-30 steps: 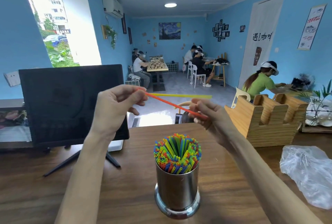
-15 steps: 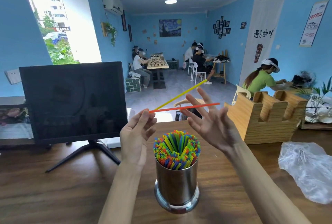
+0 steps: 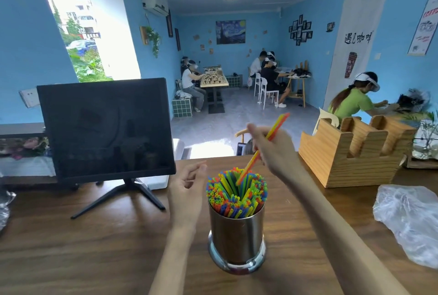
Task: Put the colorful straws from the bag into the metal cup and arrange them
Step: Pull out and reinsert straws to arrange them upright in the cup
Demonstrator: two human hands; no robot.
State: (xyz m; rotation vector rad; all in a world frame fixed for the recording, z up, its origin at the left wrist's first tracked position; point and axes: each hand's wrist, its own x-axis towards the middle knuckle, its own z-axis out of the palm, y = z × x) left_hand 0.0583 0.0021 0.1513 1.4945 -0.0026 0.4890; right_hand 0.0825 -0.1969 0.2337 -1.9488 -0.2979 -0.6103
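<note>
My right hand [image 3: 272, 150] pinches two straws [image 3: 275, 129], orange and yellow, tips dipping into the packed metal cup [image 3: 237, 238]. My left hand [image 3: 187, 190] hangs loose beside the cup, grip released, holding nothing.

The white banner [image 3: 358, 41] on the right wall reads "遇见咖啡" in black brushstrokes.

Shiny cylindrical metal cup [image 3: 237, 235] upright on bench, packed with upright multicoloured plastic straws [image 3: 237, 196]. Orange and yellow straw pair [image 3: 262, 147] tilted, lower tips entering bundle. Crumpled clear plastic bag [image 3: 410, 219] lies right.
</note>
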